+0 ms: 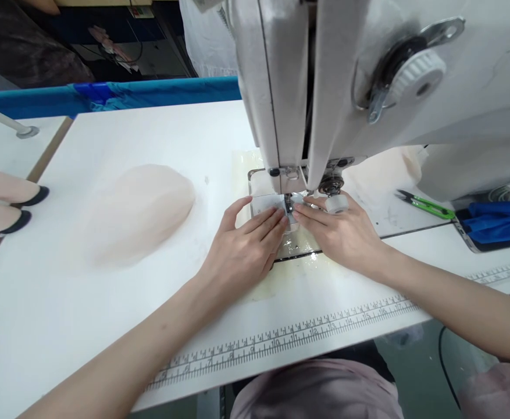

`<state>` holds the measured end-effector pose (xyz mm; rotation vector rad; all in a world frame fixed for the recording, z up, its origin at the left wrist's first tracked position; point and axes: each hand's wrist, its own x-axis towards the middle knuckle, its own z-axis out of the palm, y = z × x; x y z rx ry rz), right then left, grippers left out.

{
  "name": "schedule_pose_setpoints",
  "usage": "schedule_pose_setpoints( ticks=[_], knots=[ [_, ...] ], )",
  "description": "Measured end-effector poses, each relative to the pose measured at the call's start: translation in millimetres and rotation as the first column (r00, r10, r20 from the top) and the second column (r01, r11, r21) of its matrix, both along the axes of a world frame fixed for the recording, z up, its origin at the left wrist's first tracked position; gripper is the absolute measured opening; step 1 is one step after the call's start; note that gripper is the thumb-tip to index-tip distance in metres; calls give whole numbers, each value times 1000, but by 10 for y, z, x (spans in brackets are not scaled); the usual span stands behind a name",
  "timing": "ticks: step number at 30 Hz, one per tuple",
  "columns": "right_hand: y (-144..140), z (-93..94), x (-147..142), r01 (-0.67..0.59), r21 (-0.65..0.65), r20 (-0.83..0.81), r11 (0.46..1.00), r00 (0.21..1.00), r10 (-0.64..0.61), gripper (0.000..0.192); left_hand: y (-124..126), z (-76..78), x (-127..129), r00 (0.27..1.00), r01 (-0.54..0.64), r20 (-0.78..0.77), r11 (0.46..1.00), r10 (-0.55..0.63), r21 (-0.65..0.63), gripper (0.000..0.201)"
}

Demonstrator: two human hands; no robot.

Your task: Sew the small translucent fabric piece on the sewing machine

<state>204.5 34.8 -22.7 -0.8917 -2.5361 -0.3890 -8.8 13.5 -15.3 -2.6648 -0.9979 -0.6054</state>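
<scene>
Both hands, left hand (241, 247) and right hand (339, 233), flatten fabric piece (272, 203) under presser foot (288, 203).

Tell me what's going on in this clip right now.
A person sits at a white sewing machine. The left hand and right hand lie flat on a small pale piece of fabric, fingertips close to the needle area. A heap of pale fabric lies to the left on the table, and green snips rest to the right.
</scene>
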Motion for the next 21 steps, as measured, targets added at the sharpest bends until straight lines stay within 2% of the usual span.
schedule_pose_setpoints(
  ticks=[8, 16, 18, 21],
  knots=[
    [-3, 1, -7, 35, 9, 36, 999, 999, -35, 34, 27, -10, 0, 1000, -12, 8, 999, 13, -38, 32],
    [-7, -4, -9, 58, 36, 91, 998, 994, -61, 31, 36, -55, -35, 1000, -16, 2, 1000, 16, -6, 29],
    [-9, -8, -8, 61, 35, 88, 997, 994, -64, 31, 48, -55, -52, 999, -22, 34, 1000, 23, -17, 38],
    [-1, 1, 1, 47, 58, 64, 997, 997, -51, 30, 47, -23, -79, 997, -79, -5, 995, 79, -58, 65]
  ],
)
